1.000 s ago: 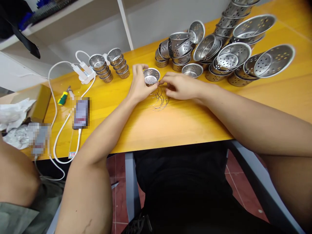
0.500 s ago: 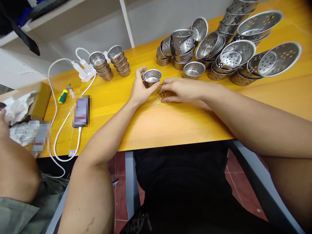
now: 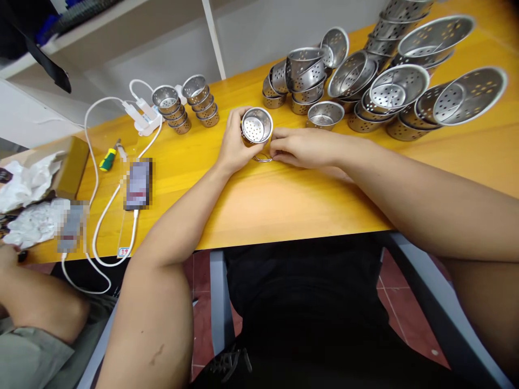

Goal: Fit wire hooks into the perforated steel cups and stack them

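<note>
Metal cup (image 3: 257,125) with holes is tilted over the yellow counter (image 3: 308,200), held in the fingers of my left hand (image 3: 233,143); beside it, my right hand (image 3: 299,147) touches thin wires (image 3: 263,158), its fingers' grip I cannot tell

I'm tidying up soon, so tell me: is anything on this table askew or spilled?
Yes, mildly askew: the piled perforated metal cups beyond the right hand tilt at differing angles instead of standing in straight columns. I see no spill.
</note>
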`<state>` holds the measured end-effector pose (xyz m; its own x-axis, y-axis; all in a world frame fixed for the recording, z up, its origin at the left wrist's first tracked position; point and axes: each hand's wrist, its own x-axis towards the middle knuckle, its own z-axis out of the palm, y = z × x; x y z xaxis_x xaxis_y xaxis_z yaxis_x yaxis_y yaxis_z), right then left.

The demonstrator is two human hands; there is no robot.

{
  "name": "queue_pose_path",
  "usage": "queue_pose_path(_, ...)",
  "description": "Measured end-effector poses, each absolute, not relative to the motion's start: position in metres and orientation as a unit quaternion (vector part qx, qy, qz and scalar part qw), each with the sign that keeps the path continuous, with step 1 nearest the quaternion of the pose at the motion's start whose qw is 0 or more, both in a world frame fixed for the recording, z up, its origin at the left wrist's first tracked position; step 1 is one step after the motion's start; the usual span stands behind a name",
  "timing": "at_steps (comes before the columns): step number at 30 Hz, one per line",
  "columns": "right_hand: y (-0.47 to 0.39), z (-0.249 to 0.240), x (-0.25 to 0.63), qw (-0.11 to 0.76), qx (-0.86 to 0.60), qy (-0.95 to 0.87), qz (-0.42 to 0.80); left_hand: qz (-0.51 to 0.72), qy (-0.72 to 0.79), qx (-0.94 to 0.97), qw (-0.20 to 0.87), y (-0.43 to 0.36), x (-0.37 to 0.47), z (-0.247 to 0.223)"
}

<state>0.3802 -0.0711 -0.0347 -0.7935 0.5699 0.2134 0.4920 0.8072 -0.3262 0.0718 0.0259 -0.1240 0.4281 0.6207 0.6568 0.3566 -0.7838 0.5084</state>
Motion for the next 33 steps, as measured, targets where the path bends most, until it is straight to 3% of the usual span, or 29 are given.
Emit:
queue_pose_path(19,-0.061,-0.039,0.383,0.287,-0.261,-0.906,0.17,0.466,0.287,0.82,0.169,0.046,0.071,-0.141)
queue_pose_path(33,-0.067,-0.029,0.383,0.246,-0.296,-0.909,0.16,0.465,0.342,0.796,0.181,0.02,0.074,-0.112)
